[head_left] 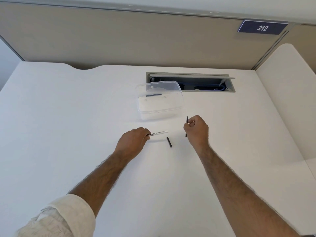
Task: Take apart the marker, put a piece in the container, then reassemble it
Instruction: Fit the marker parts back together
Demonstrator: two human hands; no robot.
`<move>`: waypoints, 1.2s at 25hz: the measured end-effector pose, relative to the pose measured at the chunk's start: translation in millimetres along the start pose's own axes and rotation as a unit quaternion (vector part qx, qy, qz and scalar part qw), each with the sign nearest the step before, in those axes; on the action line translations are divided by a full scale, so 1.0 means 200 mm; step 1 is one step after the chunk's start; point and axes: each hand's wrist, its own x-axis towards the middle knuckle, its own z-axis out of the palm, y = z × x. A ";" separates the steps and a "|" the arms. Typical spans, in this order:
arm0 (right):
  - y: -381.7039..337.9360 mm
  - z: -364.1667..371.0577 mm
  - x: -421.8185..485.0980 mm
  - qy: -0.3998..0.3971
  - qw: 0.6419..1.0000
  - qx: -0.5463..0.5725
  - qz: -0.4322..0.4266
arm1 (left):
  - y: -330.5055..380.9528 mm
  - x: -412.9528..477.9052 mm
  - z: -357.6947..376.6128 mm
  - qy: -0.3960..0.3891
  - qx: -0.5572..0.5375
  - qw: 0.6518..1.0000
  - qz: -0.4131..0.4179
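Nearest, the left hand (133, 139) is seen curled over the near end of the white barrel (159, 133), which is held low over the desk (68, 117); contact with it cannot be told. The right hand (196, 129) is closed in a pinch on a thin dark rod (187, 119), held upright and clear of the surface. A short dark stub (169, 142) lies loose on the desk between the hands.

All the parts are judged light, stiff and smooth, and liable to roll. The rod is best pinched at mid-length, and the barrel gripped on its body with the open end left free.

Just beyond, the clear container (160, 112) is noted, with its lid (171, 86) propped ajar and a dark bar (153, 95) visible inside. The desk is white and matt. Farther back, an open cable hatch (189, 82), a beige partition (119, 40) and a sign (262, 28) reading 212 are recorded.
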 end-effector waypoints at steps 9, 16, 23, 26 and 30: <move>-0.07 0.02 -0.07 -0.044 0.942 0.324 0.080 | 0.03 0.03 -0.03 -0.003 -0.021 1.000 -0.006; -0.11 0.05 -0.09 -0.060 0.920 0.374 0.105 | 0.02 0.04 -0.04 -0.007 -0.026 1.000 -0.012; -0.12 0.06 -0.10 -0.073 0.919 0.374 0.103 | 0.03 0.05 -0.05 -0.009 -0.024 1.000 -0.016; -0.12 0.06 -0.11 -0.078 0.919 0.373 0.100 | 0.03 0.05 -0.05 -0.008 -0.026 1.000 -0.015; -0.12 0.06 -0.11 -0.080 0.918 0.376 0.098 | 0.04 0.04 -0.05 -0.014 -0.029 0.999 -0.017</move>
